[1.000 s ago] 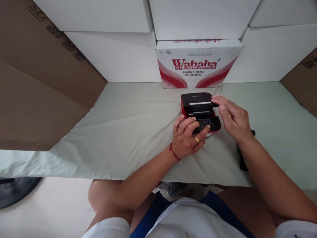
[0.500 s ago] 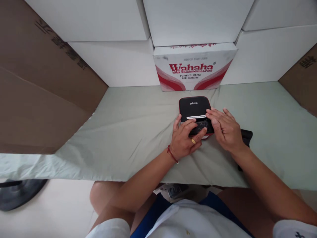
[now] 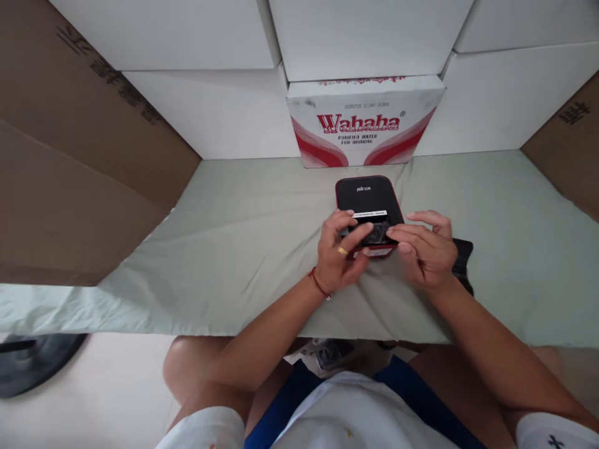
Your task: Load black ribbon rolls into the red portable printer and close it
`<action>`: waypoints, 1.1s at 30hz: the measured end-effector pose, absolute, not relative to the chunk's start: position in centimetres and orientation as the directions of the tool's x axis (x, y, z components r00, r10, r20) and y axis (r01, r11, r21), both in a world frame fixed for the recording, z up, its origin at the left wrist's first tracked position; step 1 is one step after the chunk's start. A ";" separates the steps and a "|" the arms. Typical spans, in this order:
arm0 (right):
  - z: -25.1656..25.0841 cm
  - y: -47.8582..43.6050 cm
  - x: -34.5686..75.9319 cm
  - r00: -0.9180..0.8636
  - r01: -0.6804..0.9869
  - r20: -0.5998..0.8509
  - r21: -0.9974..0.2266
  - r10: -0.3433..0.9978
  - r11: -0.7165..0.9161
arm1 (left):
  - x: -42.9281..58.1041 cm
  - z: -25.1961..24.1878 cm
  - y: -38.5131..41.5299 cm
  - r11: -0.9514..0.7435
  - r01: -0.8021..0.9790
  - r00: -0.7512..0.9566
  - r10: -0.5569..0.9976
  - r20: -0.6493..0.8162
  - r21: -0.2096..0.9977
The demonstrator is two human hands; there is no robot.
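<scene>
A small black box-shaped device with red edges [image 3: 369, 198], like a label printer, lies on the cloth in front of me. A white printed strip [image 3: 369, 214] crosses its top, above a dark glossy panel. My left hand [image 3: 341, 249] grips its near left part, with bent fingertips over the panel and the thumb by the front edge. At the right side, my right hand [image 3: 425, 246] has its fingers apart, with fingertips touching the panel's right edge and the index finger raised. A black object [image 3: 463, 265] lies partly hidden behind my right hand.
A red and white Wahaha water carton [image 3: 362, 125] stands behind the device against stacked white boxes [image 3: 210, 112]. Brown cardboard [image 3: 70, 187] rises on the left, and another brown carton [image 3: 575, 137] at the right. The green cloth [image 3: 210, 249] covers the table up to its near edge.
My right hand has drawn back from the device's right edge, and its index finger has lifted. My left hand has shifted a little left, with its fingers more bent. The view has moved slightly.
</scene>
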State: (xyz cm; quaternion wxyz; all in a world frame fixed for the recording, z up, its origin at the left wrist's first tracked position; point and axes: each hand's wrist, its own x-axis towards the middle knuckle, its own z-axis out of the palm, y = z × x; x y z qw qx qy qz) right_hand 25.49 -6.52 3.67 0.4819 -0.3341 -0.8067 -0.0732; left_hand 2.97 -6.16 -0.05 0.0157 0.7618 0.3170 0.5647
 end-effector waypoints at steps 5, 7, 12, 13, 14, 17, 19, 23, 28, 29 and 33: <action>3.5 -6.2 25.5 -0.269 0.582 0.841 -0.246 0.469 0.775 | 1.8 -1.5 -4.3 -0.513 0.232 -0.141 0.823 0.550 0.826; 3.5 -6.2 25.4 -0.272 0.574 0.841 -0.248 0.467 0.780 | 1.6 -2.0 -3.3 -0.411 -0.002 -0.108 0.907 0.408 0.912; 3.6 -6.2 25.4 -0.282 0.551 0.836 -0.259 0.470 0.793 | 1.7 -1.8 -2.4 -0.274 -0.423 0.086 0.936 0.340 0.863; 3.6 -6.3 25.5 -0.281 0.548 0.835 -0.266 0.474 0.793 | 1.8 -1.6 -2.5 -0.255 -0.454 0.094 0.939 0.330 0.854; 3.6 -6.3 25.5 -0.280 0.545 0.833 -0.272 0.477 0.793 | 1.8 -1.5 -2.5 -0.236 -0.476 0.098 0.943 0.318 0.847; 3.7 -6.3 25.4 -0.282 0.538 0.832 -0.275 0.478 0.797 | 1.6 -1.4 -2.4 -0.195 -0.495 0.117 0.951 0.288 0.847; 3.7 -6.3 25.4 -0.280 0.537 0.837 -0.269 0.469 0.800 | 1.4 -1.7 -2.0 -0.194 -0.468 0.128 0.950 0.283 0.862; 3.9 -6.4 25.3 -0.273 0.556 0.811 -0.307 0.518 0.773 | 0.8 -2.4 -1.0 -0.207 -0.344 0.152 0.950 0.271 0.916; 3.9 -6.5 25.4 -0.254 0.590 0.755 -0.374 0.605 0.715 | 0.8 -3.1 -0.5 -0.282 -0.207 0.143 0.939 0.314 0.937; 3.9 -6.6 25.4 -0.251 0.589 0.753 -0.379 0.608 0.713 | 0.9 -3.2 -0.4 -0.282 -0.214 0.133 0.940 0.314 0.935; 4.1 -6.6 25.4 -0.225 0.576 0.749 -0.413 0.623 0.705 | 1.3 -3.4 -0.5 -0.244 -0.289 0.084 0.957 0.278 0.926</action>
